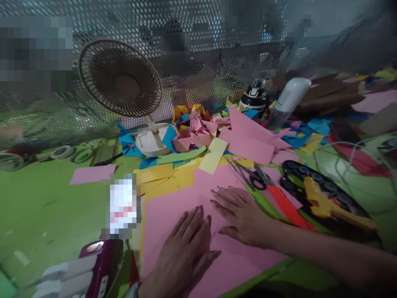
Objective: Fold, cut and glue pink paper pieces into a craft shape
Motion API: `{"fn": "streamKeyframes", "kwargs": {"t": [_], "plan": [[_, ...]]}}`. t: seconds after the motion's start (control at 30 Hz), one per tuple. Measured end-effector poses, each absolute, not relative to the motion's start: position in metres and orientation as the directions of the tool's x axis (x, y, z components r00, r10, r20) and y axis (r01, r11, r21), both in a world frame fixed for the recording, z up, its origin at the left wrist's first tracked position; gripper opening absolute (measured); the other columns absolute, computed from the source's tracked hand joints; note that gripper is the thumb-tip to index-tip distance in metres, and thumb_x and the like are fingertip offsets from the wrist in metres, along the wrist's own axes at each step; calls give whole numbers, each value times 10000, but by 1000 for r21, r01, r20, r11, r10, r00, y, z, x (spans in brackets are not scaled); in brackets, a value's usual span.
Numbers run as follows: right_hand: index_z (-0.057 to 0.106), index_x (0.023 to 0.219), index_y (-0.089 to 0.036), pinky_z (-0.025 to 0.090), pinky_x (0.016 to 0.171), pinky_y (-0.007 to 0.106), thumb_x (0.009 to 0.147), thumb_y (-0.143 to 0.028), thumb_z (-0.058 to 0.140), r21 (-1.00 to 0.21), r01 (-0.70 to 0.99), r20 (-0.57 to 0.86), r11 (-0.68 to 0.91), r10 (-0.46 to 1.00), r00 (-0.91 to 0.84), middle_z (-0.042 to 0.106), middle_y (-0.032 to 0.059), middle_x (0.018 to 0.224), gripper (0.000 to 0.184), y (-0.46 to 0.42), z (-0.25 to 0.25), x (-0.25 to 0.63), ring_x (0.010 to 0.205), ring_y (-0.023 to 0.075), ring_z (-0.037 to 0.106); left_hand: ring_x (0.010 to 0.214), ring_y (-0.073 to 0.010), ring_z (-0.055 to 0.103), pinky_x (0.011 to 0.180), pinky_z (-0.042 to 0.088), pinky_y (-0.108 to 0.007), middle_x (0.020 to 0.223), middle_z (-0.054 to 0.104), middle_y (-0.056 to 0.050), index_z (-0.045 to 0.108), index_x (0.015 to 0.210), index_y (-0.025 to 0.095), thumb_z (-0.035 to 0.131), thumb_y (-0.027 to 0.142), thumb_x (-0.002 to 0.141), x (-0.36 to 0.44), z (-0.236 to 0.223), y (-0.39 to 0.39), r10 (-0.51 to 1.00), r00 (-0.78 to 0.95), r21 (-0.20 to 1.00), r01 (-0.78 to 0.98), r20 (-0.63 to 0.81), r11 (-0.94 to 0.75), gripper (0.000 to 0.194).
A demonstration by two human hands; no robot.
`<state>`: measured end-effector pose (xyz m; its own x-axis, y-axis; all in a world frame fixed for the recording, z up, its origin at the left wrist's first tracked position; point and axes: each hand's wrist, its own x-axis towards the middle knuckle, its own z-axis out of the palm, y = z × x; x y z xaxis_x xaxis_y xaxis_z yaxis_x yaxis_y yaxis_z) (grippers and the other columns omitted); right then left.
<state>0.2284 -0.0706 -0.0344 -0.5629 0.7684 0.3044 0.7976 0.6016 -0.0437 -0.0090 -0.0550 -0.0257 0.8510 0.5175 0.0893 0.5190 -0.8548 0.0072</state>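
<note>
Both my hands lie flat on a large pink paper sheet [173, 207] on the green table [46, 207]. My left hand [182, 248] rests palm down near the sheet's lower middle, fingers stretched out. Just to its right, my right hand [242, 213] also presses flat on the pink paper, fingers spread and pointing left. Neither hand holds anything. Yellow sheets [164, 178] stick out from under the pink sheet at its upper left.
Scissors [251, 176] and an orange-handled cutter [285, 205] lie right of my hand, beside a black tray [310, 178] holding a yellow glue gun [328, 205]. A small fan [124, 82] stands behind, with a pile of coloured paper scraps [198, 124], bottles [288, 99] and tape rolls [62, 152].
</note>
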Motion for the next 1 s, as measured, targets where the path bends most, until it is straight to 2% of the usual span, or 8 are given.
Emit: {"fn": "streamKeyframes", "kwargs": {"t": [0.1, 0.2, 0.47, 0.63, 0.73, 0.87, 0.93, 1.0], "plan": [[404, 1350, -157, 253, 1048, 497, 864, -531, 438, -54, 805, 290, 590, 781, -553, 364, 116, 1427, 613, -71, -36, 231, 1336, 281, 246, 1299, -275, 342, 1023, 374, -447, 1408, 379, -134, 360, 1368, 172, 414, 536, 878, -8, -21, -56, 521, 846, 16, 523, 111, -852, 613], [427, 1330, -108, 227, 1062, 504, 848, -573, 430, -29, 817, 289, 576, 787, -545, 379, 148, 1412, 670, -75, -36, 238, 1342, 290, 226, 1299, -267, 342, 1029, 368, -438, 1413, 373, -132, 365, 1363, 172, 412, 515, 889, -9, -19, -57, 522, 846, 32, 521, 110, -853, 587], [491, 1280, -84, 257, 1053, 482, 840, -611, 405, 33, 859, 270, 511, 823, -500, 453, 166, 1355, 692, -84, -32, 250, 1315, 301, 291, 1323, -278, 291, 1042, 340, -444, 1436, 325, -142, 350, 1369, 178, 405, 515, 891, -15, -19, -60, 512, 851, 22, 513, 116, -858, 588], [465, 1304, -92, 265, 1052, 467, 857, -599, 381, 43, 860, 271, 509, 822, -500, 484, 154, 1331, 682, -87, -37, 249, 1311, 291, 305, 1297, -313, 330, 1007, 354, -484, 1425, 322, -179, 351, 1368, 193, 397, 606, 847, -21, -11, -66, 546, 828, 18, 549, 123, -836, 666], [490, 1288, -111, 266, 1046, 474, 860, -607, 359, 22, 858, 210, 514, 836, -506, 482, 153, 1333, 669, -85, -30, 252, 1300, 301, 323, 1298, -331, 318, 1013, 327, -506, 1425, 313, -181, 351, 1371, 209, 380, 675, 805, -24, -11, -68, 568, 817, 49, 566, 103, -823, 734], [627, 1100, -135, 375, 950, 434, 832, -618, 403, -118, 847, 42, 518, 855, -517, 604, 156, 1182, 595, -60, 0, 246, 1134, 314, 513, 1305, -355, 286, 1031, 275, -528, 1441, 283, -172, 346, 1376, 229, 370, 729, 765, -24, -13, -69, 586, 805, 108, 576, 96, -810, 790], [665, 905, -137, 463, 783, 369, 831, -590, 428, -272, 887, -53, 373, 915, -401, 690, 132, 921, 517, -39, 12, 233, 888, 272, 634, 1304, -368, 279, 1026, 264, -543, 1433, 294, -177, 346, 1377, 230, 359, 740, 759, -24, -12, -70, 597, 799, 125, 586, 75, -800, 802], [641, 749, -132, 478, 607, 286, 835, -561, 441, -520, 841, -307, 150, 886, -348, 681, 81, 691, 481, -17, 16, 215, 607, 183, 637, 1306, -376, 273, 1022, 256, -553, 1423, 307, -187, 349, 1376, 229, 343, 754, 752, -23, -10, -70, 607, 793, 134, 597, 44, -791, 816]]}}
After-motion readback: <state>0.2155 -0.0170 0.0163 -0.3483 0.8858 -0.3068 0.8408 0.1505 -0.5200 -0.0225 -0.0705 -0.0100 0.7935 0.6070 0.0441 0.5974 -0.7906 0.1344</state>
